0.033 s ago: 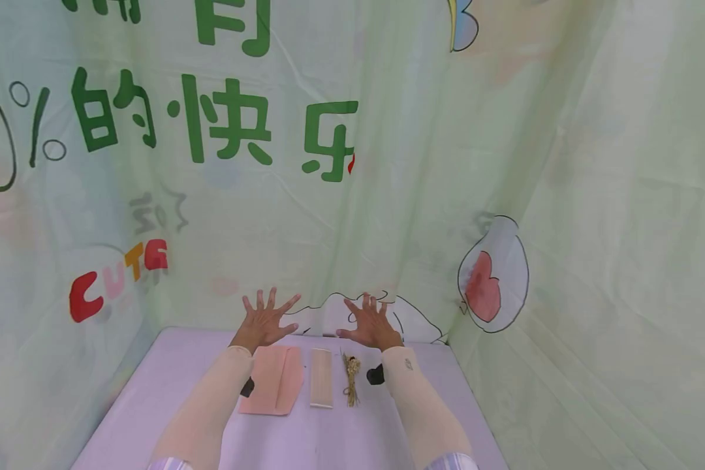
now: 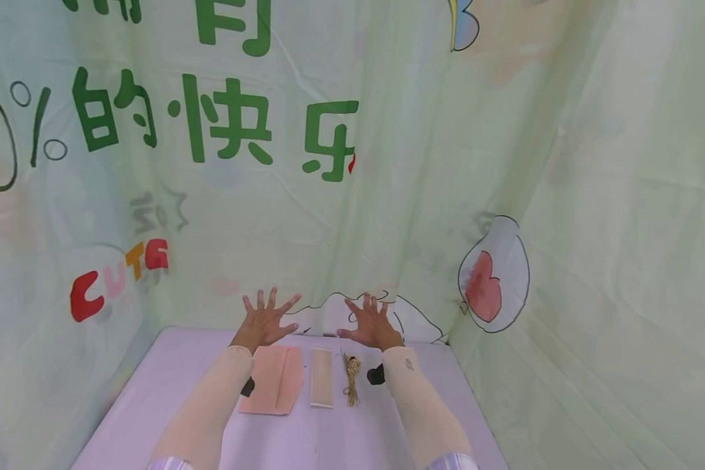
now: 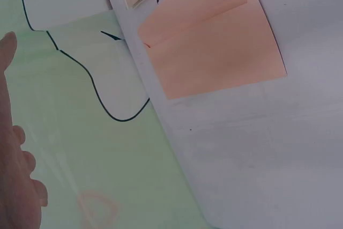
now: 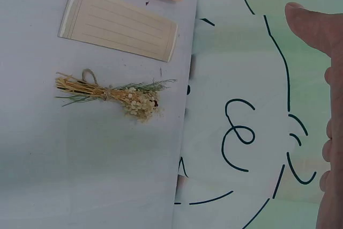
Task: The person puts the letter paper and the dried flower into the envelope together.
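Observation:
Both hands are raised over the far edge of the table with fingers spread and nothing in them. My left hand (image 2: 264, 324) is nearest to a pink envelope (image 2: 267, 382), which lies on the table with its pointed flap toward the right. My right hand (image 2: 374, 324) is beyond a small bunch of dried flowers (image 2: 352, 378), its stems tied with twine. Between envelope and flowers lies a narrow beige lined paper (image 4: 119, 23). In the right wrist view the flowers (image 4: 140, 103) show pale blossoms and green sprigs.
The pale purple table (image 2: 294, 444) meets a light green printed curtain (image 2: 388, 228) at its far edge. More curtain hangs at left and right. A dark wrist piece (image 2: 376, 375) shows beside the right sleeve, another (image 2: 247, 387) beside the left.

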The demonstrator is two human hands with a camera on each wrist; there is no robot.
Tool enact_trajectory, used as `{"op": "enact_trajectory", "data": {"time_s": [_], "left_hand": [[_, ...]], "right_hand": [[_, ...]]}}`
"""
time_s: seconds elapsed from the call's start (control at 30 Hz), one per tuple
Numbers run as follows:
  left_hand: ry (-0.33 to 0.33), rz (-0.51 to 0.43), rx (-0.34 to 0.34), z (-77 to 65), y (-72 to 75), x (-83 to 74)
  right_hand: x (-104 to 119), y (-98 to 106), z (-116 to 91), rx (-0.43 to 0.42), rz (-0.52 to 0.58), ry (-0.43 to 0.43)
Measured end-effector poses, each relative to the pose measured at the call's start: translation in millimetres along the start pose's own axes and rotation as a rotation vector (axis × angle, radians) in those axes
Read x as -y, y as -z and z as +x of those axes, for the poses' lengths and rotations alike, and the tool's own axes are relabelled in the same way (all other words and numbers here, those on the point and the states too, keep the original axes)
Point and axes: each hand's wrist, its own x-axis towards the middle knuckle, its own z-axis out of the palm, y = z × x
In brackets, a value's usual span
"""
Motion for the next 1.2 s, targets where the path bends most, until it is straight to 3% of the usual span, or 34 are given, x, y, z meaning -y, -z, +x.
{"op": "enact_trajectory", "data": {"time_s": [0.3, 0.77, 0.97, 1.2], "left_hand": [[-0.002, -0.004, -0.019, -1.4, -4.9, 1.4], [-0.007, -0.004, -0.024, -4.6, -12.4, -0.7], [0.000, -0.001, -0.020, -11.6, -30.3, 1.9], [-0.007, -0.044, -0.064, -29.2, -66.6, 6.4]], "right_hand": [[-6.3, -2.8, -1.1, -0.022, 0.053, 0.026], [-5.0, -13.0, 6.0, 0.006, 0.045, -0.016], [-2.1, -28.7, 8.5, 0.041, 0.126, -0.032], [-2.7, -53.9, 1.6, 0.048, 0.196, -0.064]]}}
